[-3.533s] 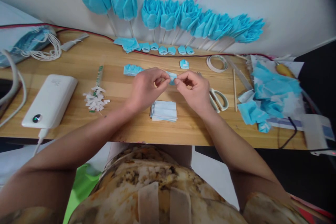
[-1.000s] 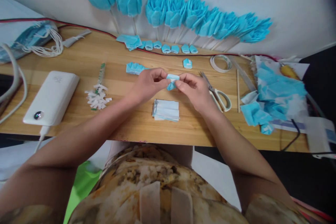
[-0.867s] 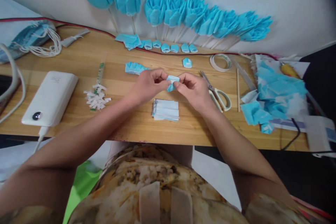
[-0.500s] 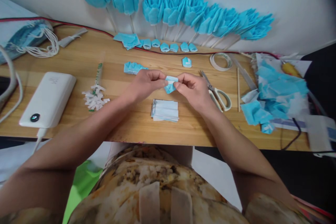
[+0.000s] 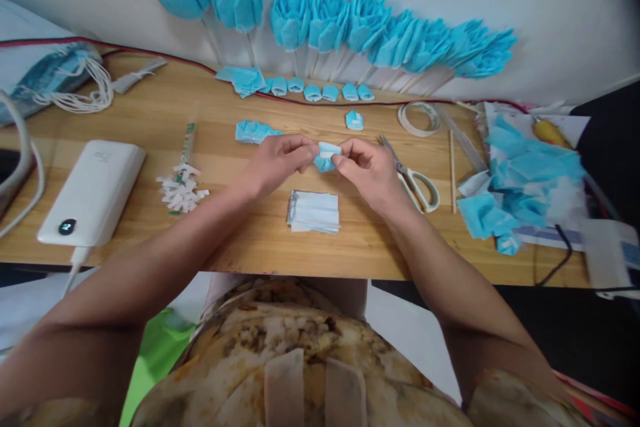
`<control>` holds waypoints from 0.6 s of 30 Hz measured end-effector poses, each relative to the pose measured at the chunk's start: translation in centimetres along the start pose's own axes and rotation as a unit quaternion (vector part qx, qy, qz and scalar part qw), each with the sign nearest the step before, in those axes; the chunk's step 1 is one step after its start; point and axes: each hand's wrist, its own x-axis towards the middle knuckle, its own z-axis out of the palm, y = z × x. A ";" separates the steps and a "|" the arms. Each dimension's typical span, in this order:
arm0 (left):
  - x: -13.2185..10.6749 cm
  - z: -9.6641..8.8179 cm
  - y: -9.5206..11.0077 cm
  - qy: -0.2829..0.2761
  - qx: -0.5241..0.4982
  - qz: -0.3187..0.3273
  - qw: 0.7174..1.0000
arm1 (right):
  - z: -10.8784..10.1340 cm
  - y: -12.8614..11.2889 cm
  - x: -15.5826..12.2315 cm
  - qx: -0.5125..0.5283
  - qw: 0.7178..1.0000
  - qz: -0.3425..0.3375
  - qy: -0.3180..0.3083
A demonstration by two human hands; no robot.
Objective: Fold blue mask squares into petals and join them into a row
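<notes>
Shifting far-left along the folded fabric piece (image 5: 327,159), the left hand (image 5: 275,161) is baring its near-left side, grip unclear; the right hand (image 5: 369,169) is pinching its right edge, seemingly steadying it.

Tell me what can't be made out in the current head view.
All in the head view:
Folded blue piece: right edge, covered by the right grip.
Pleated blue strip: right end, hidden behind the left grip.
Scissors: part of one handle loop, behind the right grip.
Display on the white power bank: reading too small.
Blue bundle: far end, cut off by the left edge.
</notes>
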 end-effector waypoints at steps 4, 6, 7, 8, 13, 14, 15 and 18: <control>0.1 -0.3 0.0 0.052 -0.031 -0.012 0.998 | -0.1 -0.1 -0.1 0.001 1.000 -0.001 0.001; 0.2 -0.4 0.0 0.070 -0.040 -0.009 0.997 | -0.2 0.0 -0.1 0.002 1.000 0.000 0.003; 0.1 -0.5 0.1 0.067 -0.038 -0.004 0.997 | -0.2 0.0 0.0 0.001 1.000 0.000 0.004; 0.1 -0.5 0.2 0.055 -0.032 0.001 0.998 | -0.2 0.0 0.0 0.000 1.000 0.000 0.004; 0.1 -0.3 0.3 -0.001 -0.010 0.009 1.000 | 0.0 0.2 0.0 0.002 1.000 -0.005 0.004; 0.2 -0.3 0.2 -0.004 -0.009 0.007 1.000 | 0.1 0.2 0.0 0.003 1.000 -0.006 0.003; 0.3 -0.3 0.1 -0.006 -0.008 0.005 1.000 | 0.1 0.2 0.0 0.004 1.000 -0.006 0.001; 0.5 -0.3 -0.3 -0.009 -0.004 -0.001 1.000 | 0.2 0.2 0.0 0.001 1.000 -0.005 -0.003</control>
